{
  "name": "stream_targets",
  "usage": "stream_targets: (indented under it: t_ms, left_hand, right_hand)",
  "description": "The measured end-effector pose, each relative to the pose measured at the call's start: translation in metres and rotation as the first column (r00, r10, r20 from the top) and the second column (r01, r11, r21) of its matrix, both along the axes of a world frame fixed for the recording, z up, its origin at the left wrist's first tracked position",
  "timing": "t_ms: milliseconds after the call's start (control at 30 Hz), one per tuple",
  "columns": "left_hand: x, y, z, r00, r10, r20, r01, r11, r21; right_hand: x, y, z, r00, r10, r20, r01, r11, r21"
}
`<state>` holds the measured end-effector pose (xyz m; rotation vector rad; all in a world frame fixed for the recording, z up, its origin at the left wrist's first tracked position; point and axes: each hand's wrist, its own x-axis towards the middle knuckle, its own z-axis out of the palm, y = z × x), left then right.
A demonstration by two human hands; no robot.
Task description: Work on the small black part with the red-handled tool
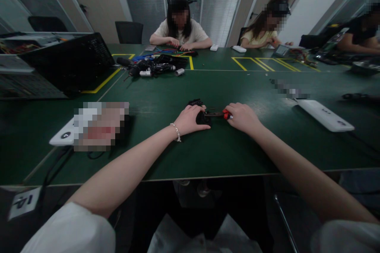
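Near the front middle of the green table [184, 158], my left hand [188, 120] is closed round a small black part [203, 119] whose exact kind I cannot make out. More of the black piece shows behind the fingertips. My right hand [242, 117] grips red-handled pliers [216, 114] from the right. The metal jaws of the pliers point left and meet the black part; the exact contact is too small to tell.
A white power bank [325, 115] lies on the right; another [63, 134] is partly covered on the left. An open computer case [68, 63] stands far left. Black tools and cables [157, 65] lie beyond my hands. Several people sit across the table.
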<state>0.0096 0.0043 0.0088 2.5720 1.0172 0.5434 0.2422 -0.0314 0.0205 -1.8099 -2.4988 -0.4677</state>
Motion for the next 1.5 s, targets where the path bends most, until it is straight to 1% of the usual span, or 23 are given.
stream_targets:
  t_ms: [233,667,1033,1333,1500]
  left_hand:
    - [-0.0005,-0.0005,0.0018,1.000,0.006,-0.011,-0.006,1.000,-0.008]
    - [-0.0005,0.0020,-0.0038,1.000,-0.003,0.004,0.002,1.000,0.026]
    - [-0.0001,-0.0009,0.0013,1.000,0.004,-0.007,-0.004,1.000,-0.007]
    - [-0.0003,-0.0007,0.0016,1.000,0.006,-0.005,-0.006,1.000,-0.015]
    - [-0.0002,0.0007,-0.0002,1.000,0.010,-0.004,-0.010,1.000,-0.009]
  right_hand:
    - [0.0011,0.0002,0.0004,1.000,0.018,-0.018,-0.018,1.000,-0.002]
    - [0.0063,0.0016,-0.0007,0.999,0.021,-0.044,-0.021,1.000,-0.001]
    - [0.0075,0.0009,0.0014,0.998,0.028,-0.056,-0.027,1.000,0.013]
    - [0.0033,-0.0008,0.0041,0.999,-0.007,-0.053,0.007,1.000,0.004]
    - [0.0040,0.0001,0.0020,0.999,-0.004,-0.049,0.004,1.000,0.003]
